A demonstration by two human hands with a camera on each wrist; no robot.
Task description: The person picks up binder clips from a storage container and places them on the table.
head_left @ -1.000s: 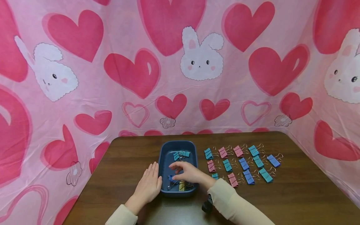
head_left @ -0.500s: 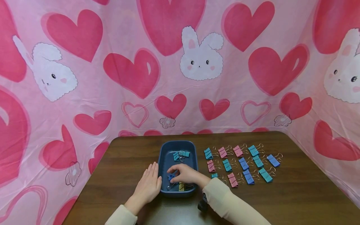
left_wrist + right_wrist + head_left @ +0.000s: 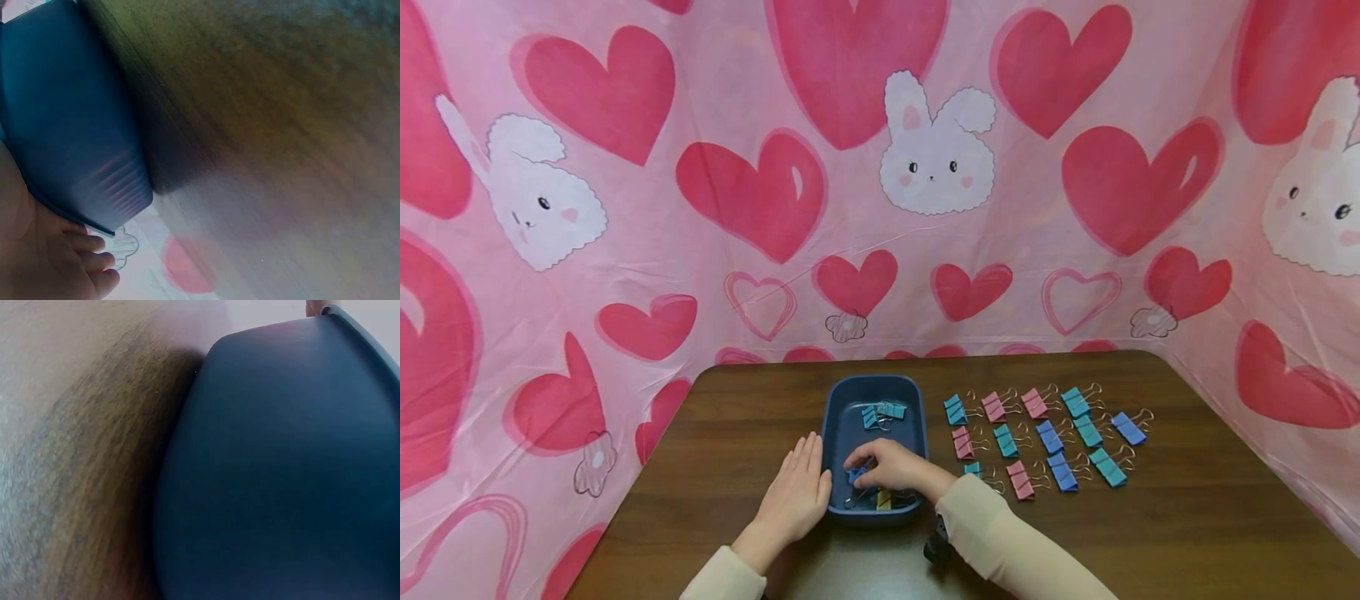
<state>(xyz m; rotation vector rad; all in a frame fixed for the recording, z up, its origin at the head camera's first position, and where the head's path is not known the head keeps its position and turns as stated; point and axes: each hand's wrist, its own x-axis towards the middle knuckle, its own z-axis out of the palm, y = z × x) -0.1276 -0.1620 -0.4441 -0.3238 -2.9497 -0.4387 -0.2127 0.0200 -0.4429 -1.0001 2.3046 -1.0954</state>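
Straight-fingered, my left hand (image 3: 793,490) rests along the left side of the dark blue tray (image 3: 829,425); the left wrist view shows its fingers beside the tray's outer wall (image 3: 69,119). My right hand (image 3: 891,465) reaches over the right rim into the tray. Its thumb and bent index finger pinch a blue binder clip (image 3: 854,474), partly hidden by the hand. A yellow binder clip (image 3: 884,499) lies just below that hand, near the tray's front. Teal binder clips (image 3: 891,410) lie toward the back of the tray. The right wrist view shows only the tray's outside (image 3: 281,462), not the fingers' grip.
Right of the tray, several pink, teal and blue binder clips (image 3: 1063,472) lie in rough rows on the brown wooden table (image 3: 1187,517). A pink cloth (image 3: 925,242) with hearts and rabbits hangs behind and at both sides.
My right hand has lowered and shifted slightly left onto the blue binder clip, its fingers drawing in around it. My left hand and the tray have stayed in place.
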